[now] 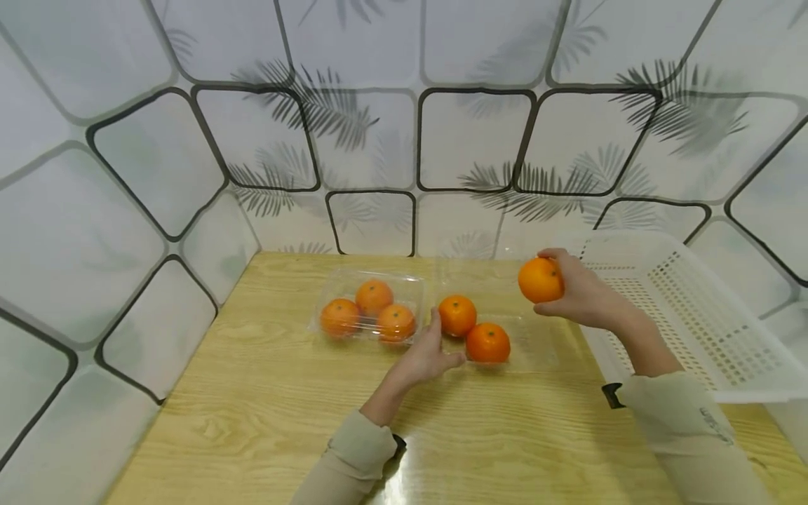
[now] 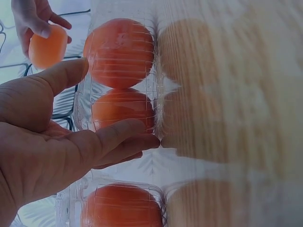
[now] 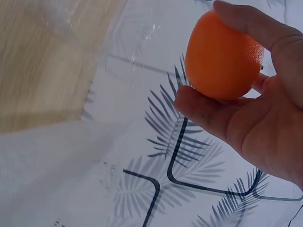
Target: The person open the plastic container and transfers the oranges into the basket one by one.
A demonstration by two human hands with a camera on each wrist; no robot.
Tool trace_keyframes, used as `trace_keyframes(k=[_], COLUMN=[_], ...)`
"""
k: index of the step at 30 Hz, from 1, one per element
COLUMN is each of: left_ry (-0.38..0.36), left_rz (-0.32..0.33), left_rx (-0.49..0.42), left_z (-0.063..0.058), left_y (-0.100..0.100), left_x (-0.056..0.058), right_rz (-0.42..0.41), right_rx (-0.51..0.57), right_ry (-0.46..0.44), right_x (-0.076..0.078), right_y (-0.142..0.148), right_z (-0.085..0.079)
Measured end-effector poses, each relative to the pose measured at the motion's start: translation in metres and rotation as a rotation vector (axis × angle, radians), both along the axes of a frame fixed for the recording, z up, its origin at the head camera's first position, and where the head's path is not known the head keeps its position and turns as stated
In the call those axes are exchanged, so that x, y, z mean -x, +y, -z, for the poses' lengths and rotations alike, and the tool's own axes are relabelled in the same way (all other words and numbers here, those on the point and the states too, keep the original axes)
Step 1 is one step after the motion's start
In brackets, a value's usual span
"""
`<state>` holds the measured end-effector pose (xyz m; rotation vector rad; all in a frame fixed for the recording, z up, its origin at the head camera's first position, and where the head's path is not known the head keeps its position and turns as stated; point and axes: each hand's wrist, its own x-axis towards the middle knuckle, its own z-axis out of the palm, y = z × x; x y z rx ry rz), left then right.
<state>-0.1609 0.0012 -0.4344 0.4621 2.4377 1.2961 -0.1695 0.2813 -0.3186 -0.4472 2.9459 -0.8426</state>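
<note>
"Why grip that orange [image 1: 541, 280] so?"
"The right hand [image 1: 579, 293] has fingers clamped on its sides, likely against slipping, above the surface [image 1: 252, 421]."
"And the left hand [image 1: 424, 361]?"
"Fingers apart, beside the clear box [image 1: 535, 345] with two oranges [image 1: 488, 343], perhaps steadying it."

Right hand [image 1: 581, 289] up at left edge of basket [image 1: 713, 315], thumb and fingers gripping. Left hand [image 1: 421, 359] well left of basket, fingers extended, thumb spread.

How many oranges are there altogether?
6: three oranges in the left clear box, two oranges in the right clear box, one orange in the right hand. No others show; the basket is partly hidden.
</note>
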Motion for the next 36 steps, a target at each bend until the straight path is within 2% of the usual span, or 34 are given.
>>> trace_keyframes(k=[6, 13, 17, 21, 25, 32, 36], left_ry=[0.004, 0.000, 0.026, 0.030, 0.020, 0.021, 0.024], left_rz=[-0.002, 0.016, 0.016, 0.004, 0.005, 0.010, -0.004], left_rx=[-0.003, -0.024, -0.044, -0.058, -0.064, -0.054, -0.044], left_z=[0.001, 0.005, 0.005, 0.002, 0.004, 0.005, 0.004], left_y=[-0.001, 0.006, 0.006, 0.002, -0.002, 0.001, 0.000], left_x=[-0.001, -0.003, -0.003, -0.004, -0.006, -0.004, -0.004], right_rz=[0.035, 0.209, 0.276, 0.302, 0.300, 0.248, 0.210], right_rx=[-0.038, 0.013, 0.012, -0.038, -0.069, -0.126, -0.140], right_ry=[0.007, 0.136, 0.169, 0.130, 0.069, -0.037, -0.082], right_x=[0.001, -0.003, 0.004, 0.015, 0.021, 0.029, 0.037], right_y=[0.020, 0.062, 0.086, 0.107, 0.120, 0.137, 0.140], right_z=[-0.007, -0.004, -0.006, -0.009, -0.005, 0.005, 0.019])
